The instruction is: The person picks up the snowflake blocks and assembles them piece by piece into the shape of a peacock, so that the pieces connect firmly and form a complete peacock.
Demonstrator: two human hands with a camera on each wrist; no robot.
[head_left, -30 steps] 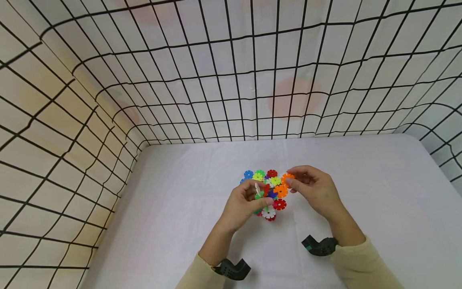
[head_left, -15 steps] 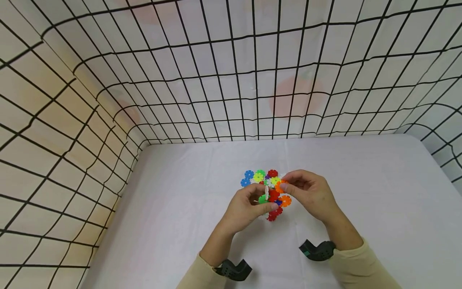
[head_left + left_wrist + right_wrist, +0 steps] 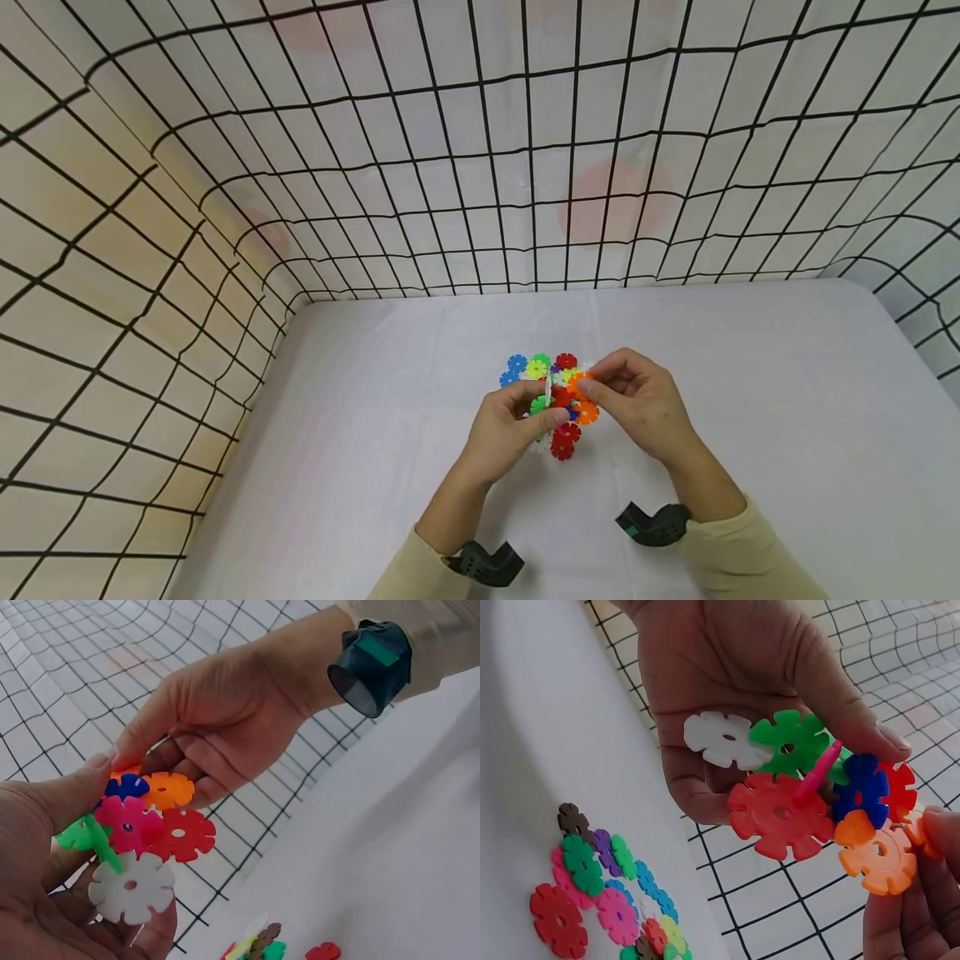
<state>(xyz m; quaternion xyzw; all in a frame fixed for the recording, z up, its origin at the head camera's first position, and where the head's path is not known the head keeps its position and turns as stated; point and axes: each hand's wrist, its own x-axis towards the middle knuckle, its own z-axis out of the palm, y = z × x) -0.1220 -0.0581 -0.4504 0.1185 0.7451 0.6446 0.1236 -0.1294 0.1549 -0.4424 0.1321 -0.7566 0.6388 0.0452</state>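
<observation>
My left hand [image 3: 510, 433] grips a joined cluster of flower-shaped plastic discs with slotted edges. In the left wrist view a white disc [image 3: 131, 886], a pink disc [image 3: 127, 826], a red disc [image 3: 184, 834] and a green disc [image 3: 86, 838] show. Towards its far end, the right wrist view shows a blue disc [image 3: 861, 791] and an orange disc [image 3: 877, 855]. Thumb and fingers of my right hand [image 3: 641, 408] pinch another orange disc [image 3: 578, 385] at that end. Fingers partly hide where it meets the cluster.
Loose discs of several colours lie on the white-covered table [image 3: 337, 433] beyond the hands, among them a blue disc [image 3: 517, 363] and a red disc [image 3: 566, 361]. A black wire grid [image 3: 495, 183] rises along the back and sides.
My right hand has moved left, bringing its orange disc from beside the cluster up against it. The cluster has been turned in my left hand.
</observation>
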